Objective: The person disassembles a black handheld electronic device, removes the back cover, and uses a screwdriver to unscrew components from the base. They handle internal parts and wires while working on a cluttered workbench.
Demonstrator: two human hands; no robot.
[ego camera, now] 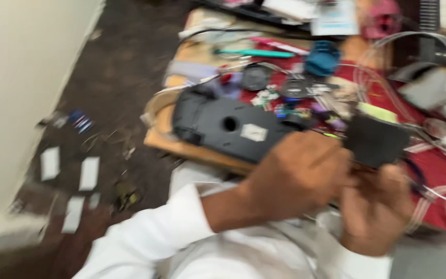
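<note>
The picture is blurred by motion. My left hand (295,173) is curled closed over the near end of a small black square part (377,140), and my right hand (375,209) grips the same part from below. Both wrists come out of white sleeves. Just beyond my left hand lies a large black plastic housing (223,126) with a round hole and a pale label, resting on a wooden board (181,147).
The red-covered worktop (440,160) holds loose wires, clear tubing (414,46), a blue part (322,58), a teal tool (256,52) and round black pieces. On the dark floor at left lie several white paper scraps (89,173) beside a pale wall (21,77).
</note>
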